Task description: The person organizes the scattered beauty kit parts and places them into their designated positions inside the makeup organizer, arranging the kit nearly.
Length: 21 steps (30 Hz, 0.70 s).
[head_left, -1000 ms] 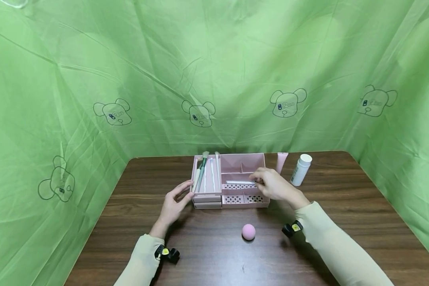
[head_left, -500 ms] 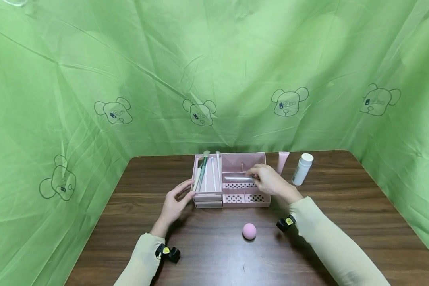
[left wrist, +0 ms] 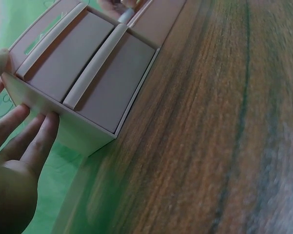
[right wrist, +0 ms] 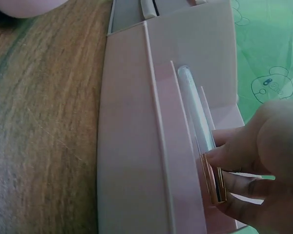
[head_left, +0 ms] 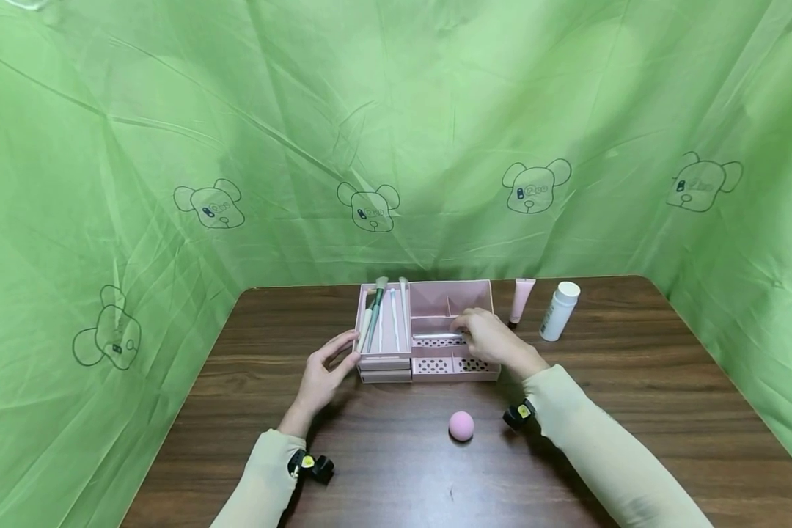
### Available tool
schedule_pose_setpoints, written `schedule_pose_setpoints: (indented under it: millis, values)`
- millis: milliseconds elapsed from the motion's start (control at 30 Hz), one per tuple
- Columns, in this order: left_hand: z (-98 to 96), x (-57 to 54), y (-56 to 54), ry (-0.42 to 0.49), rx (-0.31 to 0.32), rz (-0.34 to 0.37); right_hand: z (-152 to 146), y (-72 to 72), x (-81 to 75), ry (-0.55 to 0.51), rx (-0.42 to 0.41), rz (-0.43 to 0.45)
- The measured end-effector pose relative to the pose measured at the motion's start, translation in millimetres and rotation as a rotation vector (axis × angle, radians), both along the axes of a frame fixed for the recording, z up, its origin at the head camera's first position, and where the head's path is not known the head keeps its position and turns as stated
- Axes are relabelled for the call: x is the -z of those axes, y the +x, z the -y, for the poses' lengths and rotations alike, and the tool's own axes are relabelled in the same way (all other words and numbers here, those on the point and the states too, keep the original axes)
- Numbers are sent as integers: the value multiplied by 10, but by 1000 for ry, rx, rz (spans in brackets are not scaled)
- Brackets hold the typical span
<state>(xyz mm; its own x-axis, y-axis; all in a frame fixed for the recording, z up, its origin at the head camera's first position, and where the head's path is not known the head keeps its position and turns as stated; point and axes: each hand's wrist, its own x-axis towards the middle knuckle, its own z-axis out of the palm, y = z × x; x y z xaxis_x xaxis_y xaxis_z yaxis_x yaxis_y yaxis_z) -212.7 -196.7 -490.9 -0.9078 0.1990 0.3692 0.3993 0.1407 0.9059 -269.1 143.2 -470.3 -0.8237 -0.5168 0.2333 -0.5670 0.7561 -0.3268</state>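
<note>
My right hand [head_left: 491, 339] pinches a slim tube [right wrist: 198, 109] with a pale, shiny barrel and a gold-coloured end. The tube lies lengthwise within the middle compartment of a pink organizer [head_left: 451, 299], between two low dividers. Part of its gold end is hidden by my fingers. At the organizer's left side, my left hand [head_left: 323, 370] rests its extended fingertips against the outer wall, beside two closed drawers [left wrist: 115, 80]. Several makeup brushes [head_left: 375, 315] lie in the upper left tray, their heads reaching the back rim.
A pink ball [head_left: 461, 426] sits on the wooden table [head_left: 383, 469] in front of the organizer. To its right stand a pink squeeze tube [head_left: 521, 301] and a white bottle [head_left: 558, 314]. Green cloth [head_left: 435, 132] hangs behind and at both sides.
My right hand has shifted slightly left and lowered the slim tube into the organizer's middle compartment. The left hand stays at the organizer's side.
</note>
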Motion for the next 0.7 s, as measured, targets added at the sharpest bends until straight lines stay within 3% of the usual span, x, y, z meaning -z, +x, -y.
schedule_pose_setpoints:
  millis: [367,700]
  values:
    - [-12,-16,11,13,-2,11,62,2,48,90,4,-36]
    - [-8,-8,10,3,-8,-2,56,14,60,25,2,-80]
